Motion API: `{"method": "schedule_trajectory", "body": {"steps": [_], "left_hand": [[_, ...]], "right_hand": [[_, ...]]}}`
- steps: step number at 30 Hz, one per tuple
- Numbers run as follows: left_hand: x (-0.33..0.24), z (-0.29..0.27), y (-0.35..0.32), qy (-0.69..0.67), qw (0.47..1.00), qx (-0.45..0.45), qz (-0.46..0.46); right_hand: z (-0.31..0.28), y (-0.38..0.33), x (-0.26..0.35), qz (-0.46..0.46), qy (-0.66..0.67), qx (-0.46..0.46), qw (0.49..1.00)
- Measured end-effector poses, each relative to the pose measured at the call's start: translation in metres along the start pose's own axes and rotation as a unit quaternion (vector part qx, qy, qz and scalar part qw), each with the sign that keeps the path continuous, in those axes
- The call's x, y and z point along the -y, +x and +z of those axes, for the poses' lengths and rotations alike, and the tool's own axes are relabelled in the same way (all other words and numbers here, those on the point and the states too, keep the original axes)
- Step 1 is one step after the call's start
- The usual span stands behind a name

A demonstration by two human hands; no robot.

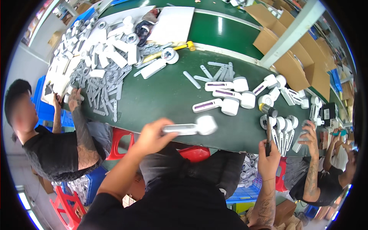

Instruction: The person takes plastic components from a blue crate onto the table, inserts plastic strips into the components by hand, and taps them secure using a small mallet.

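Note:
My left hand (pixel 153 136) is closed around the handle of a white handheld shower head (pixel 206 125), held level over the near edge of the green table. Its round head points right and is slightly blurred. In my right hand (pixel 269 159) a hammer (pixel 269 111) stands upright, gripped by its dark handle; its head has a yellow face and a dark face. Beyond my left hand, several white shower heads (pixel 230 106) with purple-lined slots lie on the table. More finished-looking white shower heads (pixel 281 124) sit in a row by the hammer.
Grey plastic strips (pixel 103 86) and white handle parts (pixel 117 57) pile up at the far left. A yellow mallet (pixel 190 46) lies at the back edge. Co-workers sit left and right; a white post (pixel 293 32) and cardboard boxes (pixel 303 57) stand at the right. Green table (pixel 153 99) beneath.

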State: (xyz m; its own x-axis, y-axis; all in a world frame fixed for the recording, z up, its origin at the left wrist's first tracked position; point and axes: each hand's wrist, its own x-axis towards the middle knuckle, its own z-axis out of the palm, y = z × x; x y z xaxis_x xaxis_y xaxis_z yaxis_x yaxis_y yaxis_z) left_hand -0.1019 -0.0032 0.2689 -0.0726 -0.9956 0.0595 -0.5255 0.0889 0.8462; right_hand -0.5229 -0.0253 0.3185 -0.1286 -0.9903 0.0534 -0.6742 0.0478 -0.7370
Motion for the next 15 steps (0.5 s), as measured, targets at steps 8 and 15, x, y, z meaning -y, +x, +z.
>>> {"method": "schedule_trajectory", "body": {"steps": [8,15], "left_hand": [[0.071,-0.119,-0.046,-0.473,0.768,-0.273,-0.334],[0.043,-0.066,0.03,-0.176,0.866,-0.435,-0.174]], "right_hand": [[0.029,0.04,-0.006,0.01,0.062,0.002,0.998],[0.104,0.087,0.04,-0.094,0.038,0.034,0.994]]}}
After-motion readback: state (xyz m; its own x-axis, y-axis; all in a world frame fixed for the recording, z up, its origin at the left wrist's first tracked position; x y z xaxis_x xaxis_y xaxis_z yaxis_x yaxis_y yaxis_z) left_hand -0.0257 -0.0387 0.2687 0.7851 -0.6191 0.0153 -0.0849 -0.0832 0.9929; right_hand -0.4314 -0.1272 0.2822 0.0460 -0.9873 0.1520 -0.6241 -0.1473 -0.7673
